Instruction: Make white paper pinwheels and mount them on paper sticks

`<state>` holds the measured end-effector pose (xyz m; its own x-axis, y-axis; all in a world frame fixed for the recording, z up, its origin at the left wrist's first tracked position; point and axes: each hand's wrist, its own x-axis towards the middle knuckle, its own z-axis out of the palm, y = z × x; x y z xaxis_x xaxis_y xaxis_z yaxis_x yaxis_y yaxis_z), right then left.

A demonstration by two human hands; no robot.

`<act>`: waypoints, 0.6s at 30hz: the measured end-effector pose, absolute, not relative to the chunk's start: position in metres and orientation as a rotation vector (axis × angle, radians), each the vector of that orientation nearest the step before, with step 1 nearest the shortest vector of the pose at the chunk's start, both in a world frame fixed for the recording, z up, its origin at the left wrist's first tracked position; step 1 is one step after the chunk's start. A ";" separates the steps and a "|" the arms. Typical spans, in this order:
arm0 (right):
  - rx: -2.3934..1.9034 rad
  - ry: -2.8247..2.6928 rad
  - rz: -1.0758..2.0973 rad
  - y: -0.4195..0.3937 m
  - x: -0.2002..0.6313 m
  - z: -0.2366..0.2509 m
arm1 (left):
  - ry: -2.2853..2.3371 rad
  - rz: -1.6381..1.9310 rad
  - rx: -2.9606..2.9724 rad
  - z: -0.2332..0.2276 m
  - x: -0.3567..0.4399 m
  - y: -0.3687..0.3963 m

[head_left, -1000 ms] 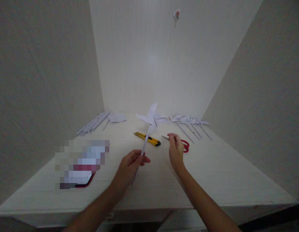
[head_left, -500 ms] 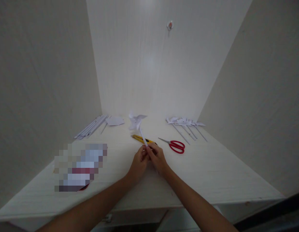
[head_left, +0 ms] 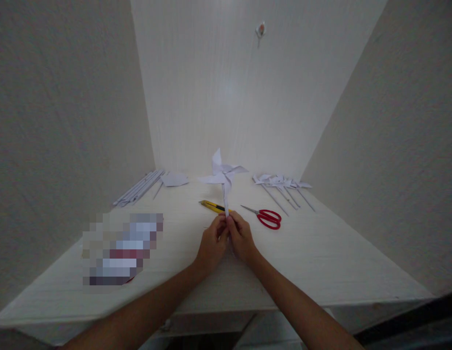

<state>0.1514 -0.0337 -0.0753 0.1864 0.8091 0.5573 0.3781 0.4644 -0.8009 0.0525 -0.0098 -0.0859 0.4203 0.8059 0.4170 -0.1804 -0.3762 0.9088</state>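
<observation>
Both hands meet at the middle of the bench (head_left: 320, 262), closed together on the lower end of a paper pinwheel (head_left: 223, 176): the left hand (head_left: 212, 244) and right hand (head_left: 242, 239) press thumb and fingers against its thin white stick from either side, touching each other. The stick's long axis runs almost upright, leaning slightly toward the far side, so the vanes sit directly above and beyond the two grips, with neither hand clearly nearer to them. Just behind the knuckles lies a yellow knife (head_left: 213, 206), its length slanting from far left to near right and passing behind the stick. Red scissors (head_left: 266, 217) lie just right of the right hand, blades pointing left. Farther right and back is a row of pinwheels (head_left: 282, 187) lying flat; at far left, a bundle of sticks (head_left: 138, 186) with a folded paper (head_left: 174, 179) beside it. A blurred patch covers something near left.
</observation>
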 end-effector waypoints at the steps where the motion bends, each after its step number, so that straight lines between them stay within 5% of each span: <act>1: -1.129 -1.420 0.418 -0.034 0.152 -0.076 | 0.565 1.178 1.633 -0.086 0.052 -0.010; 18: -1.122 -1.408 0.427 -0.036 0.151 -0.074 | 0.577 1.169 1.670 -0.081 0.052 -0.013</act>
<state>0.1512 -0.0358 -0.0737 0.1930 0.8109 0.5524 0.3669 0.4625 -0.8071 0.0515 -0.0130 -0.0810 0.4241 0.7974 0.4293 -0.1449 -0.4081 0.9013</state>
